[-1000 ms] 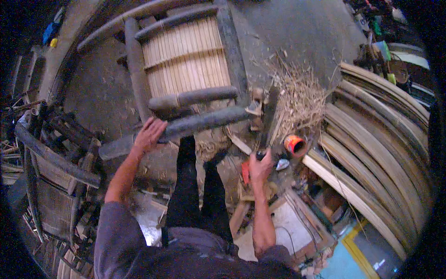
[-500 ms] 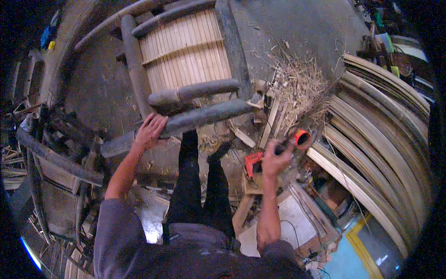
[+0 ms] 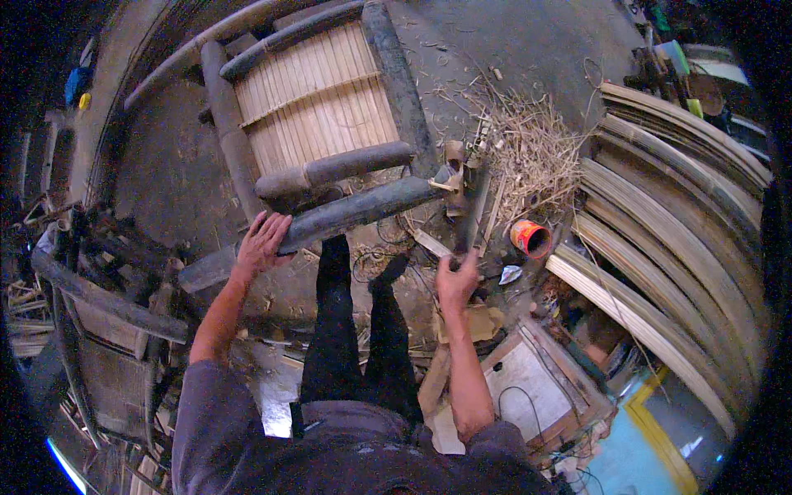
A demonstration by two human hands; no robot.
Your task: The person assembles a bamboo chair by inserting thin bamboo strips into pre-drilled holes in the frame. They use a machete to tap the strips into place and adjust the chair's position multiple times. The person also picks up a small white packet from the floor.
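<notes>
Under the left hand (image 3: 262, 242) lies a dark pole (image 3: 330, 221), fingers spread flat along it. Beyond that hand sits a slatted bamboo frame (image 3: 312, 101). Closed around a handle, the right hand (image 3: 456, 282) holds a long blade (image 3: 473, 208) pointing away, its tip near the pole's end. Right of it lie an orange cup (image 3: 530, 238) and straw (image 3: 528, 148).
</notes>
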